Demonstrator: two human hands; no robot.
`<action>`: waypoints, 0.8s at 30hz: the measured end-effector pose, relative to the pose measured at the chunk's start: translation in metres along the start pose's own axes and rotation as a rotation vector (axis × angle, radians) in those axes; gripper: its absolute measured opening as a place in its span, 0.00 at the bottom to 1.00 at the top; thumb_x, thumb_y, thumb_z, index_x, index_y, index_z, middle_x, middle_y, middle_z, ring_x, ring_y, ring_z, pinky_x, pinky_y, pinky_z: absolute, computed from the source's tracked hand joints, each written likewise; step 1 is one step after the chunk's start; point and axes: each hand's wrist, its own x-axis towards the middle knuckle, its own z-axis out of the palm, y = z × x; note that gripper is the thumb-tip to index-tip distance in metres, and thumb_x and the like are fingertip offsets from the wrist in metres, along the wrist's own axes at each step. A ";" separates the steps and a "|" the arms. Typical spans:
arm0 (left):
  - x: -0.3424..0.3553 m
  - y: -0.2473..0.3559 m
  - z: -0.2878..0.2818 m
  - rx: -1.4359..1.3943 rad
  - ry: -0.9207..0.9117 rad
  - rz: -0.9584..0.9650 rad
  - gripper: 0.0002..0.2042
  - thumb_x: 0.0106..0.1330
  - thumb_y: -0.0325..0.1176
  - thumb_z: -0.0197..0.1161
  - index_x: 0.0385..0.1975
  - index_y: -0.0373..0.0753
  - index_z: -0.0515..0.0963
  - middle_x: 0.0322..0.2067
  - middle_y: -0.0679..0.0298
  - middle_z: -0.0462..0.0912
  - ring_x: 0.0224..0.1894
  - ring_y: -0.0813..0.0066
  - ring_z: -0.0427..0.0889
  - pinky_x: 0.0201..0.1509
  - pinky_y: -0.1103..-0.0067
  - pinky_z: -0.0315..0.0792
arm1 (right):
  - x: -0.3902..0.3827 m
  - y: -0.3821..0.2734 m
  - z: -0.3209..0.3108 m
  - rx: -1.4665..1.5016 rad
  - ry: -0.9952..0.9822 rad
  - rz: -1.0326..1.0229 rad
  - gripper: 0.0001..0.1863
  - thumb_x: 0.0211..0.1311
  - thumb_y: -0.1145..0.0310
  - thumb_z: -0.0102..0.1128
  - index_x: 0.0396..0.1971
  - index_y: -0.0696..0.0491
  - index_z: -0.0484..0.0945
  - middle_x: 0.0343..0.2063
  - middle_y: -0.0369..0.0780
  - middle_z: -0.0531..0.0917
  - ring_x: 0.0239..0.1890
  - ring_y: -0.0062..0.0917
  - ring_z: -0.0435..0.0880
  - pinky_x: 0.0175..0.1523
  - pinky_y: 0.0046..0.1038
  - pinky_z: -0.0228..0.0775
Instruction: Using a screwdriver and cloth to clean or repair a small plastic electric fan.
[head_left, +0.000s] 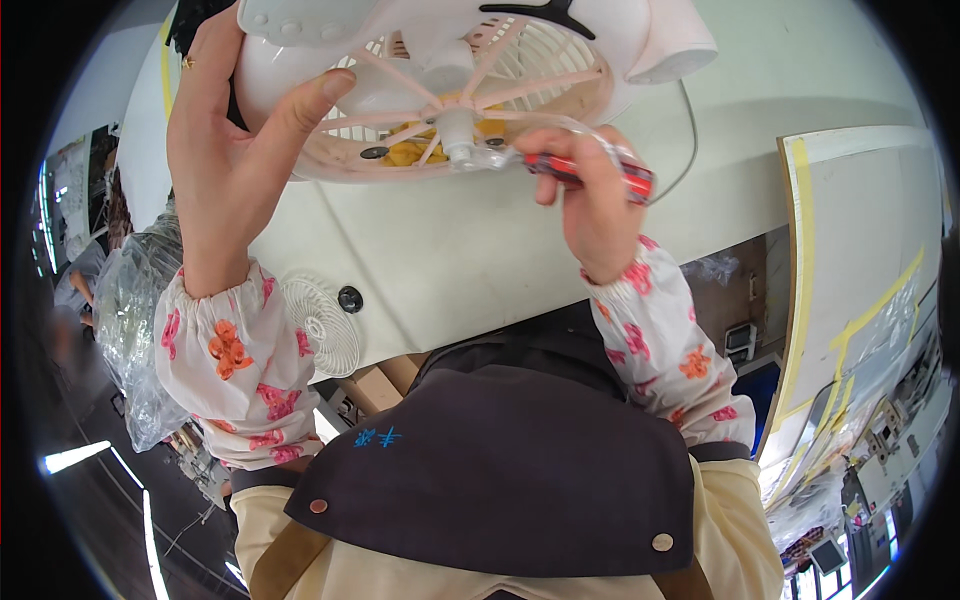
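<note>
A white fan housing (275, 80) with pinkish spokes stands tilted at the top of the view, its open front toward me. My left hand (235, 135) grips its left rim, thumb on the front and fingers partly hidden behind. My right hand (592, 190) is closed around a red-and-black handled tool (637, 183), partly smeared by motion. Its pale tip meets or nearly touches the white centre hub (456, 130); contact cannot be made out. Something yellow (405, 152) shows behind the spokes.
On the pale table (480, 250) lie a round white grille (322, 325) and a small black round cap (350, 299). A grey cord (692, 135) curves at the right. Clear plastic wrap (140, 320) hangs at left; a yellow-taped board (800, 270) stands at right.
</note>
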 end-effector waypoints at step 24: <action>-0.009 0.014 -0.013 0.086 0.050 0.133 0.24 0.42 0.30 0.67 0.41 0.31 0.68 0.35 0.60 0.71 0.38 0.70 0.70 0.42 0.81 0.64 | -0.023 0.006 -0.006 -0.304 -0.026 -0.212 0.07 0.54 0.74 0.49 0.23 0.62 0.71 0.25 0.39 0.80 0.18 0.13 0.70 0.23 0.17 0.64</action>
